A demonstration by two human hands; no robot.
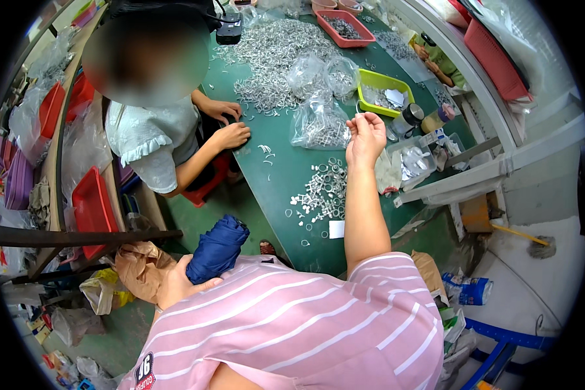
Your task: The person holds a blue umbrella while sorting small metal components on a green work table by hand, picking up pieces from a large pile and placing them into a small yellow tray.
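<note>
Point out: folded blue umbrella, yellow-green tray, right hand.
folded blue umbrella (218, 250), head view, middle of the folded canopy.
yellow-green tray (378, 79), head view, near rim.
right hand (365, 135), head view, back of the hand, fingers pinched on something small.

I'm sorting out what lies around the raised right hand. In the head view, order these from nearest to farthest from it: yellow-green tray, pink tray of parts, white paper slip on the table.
From the right hand:
1. Yellow-green tray, just beyond the hand, slightly right.
2. White paper slip, nearer the person, by the table's edge.
3. Pink tray of parts, at the table's far end.
</note>
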